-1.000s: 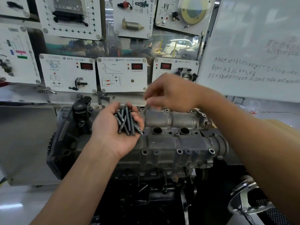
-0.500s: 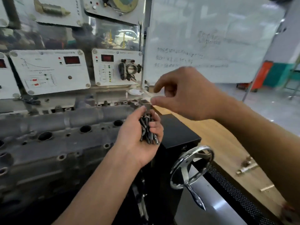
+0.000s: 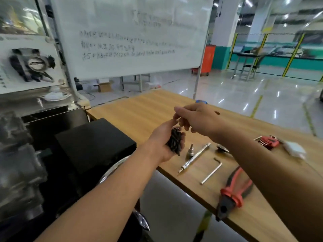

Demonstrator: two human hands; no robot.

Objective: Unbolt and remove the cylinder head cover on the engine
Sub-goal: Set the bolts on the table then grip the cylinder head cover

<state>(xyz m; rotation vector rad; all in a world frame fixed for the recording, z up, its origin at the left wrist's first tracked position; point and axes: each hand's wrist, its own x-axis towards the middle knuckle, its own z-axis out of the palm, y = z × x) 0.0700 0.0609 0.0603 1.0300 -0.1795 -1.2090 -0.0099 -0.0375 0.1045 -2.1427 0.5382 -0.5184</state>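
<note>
Head view: left hand (image 3: 162,145), fingers curled round a bundle of bolts (image 3: 175,141); right hand (image 3: 197,119) just above those fingertips, grip unclear; engine (image 3: 15,154) blurred, well left; lower to the table (image 3: 136,109) before releasing, lest bolts roll.

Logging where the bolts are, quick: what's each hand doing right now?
Left hand: gripping a bundle of dark steel bolts.
Right hand: fingers curled beside the left fingertips; whether it pinches anything cannot be told.
</note>
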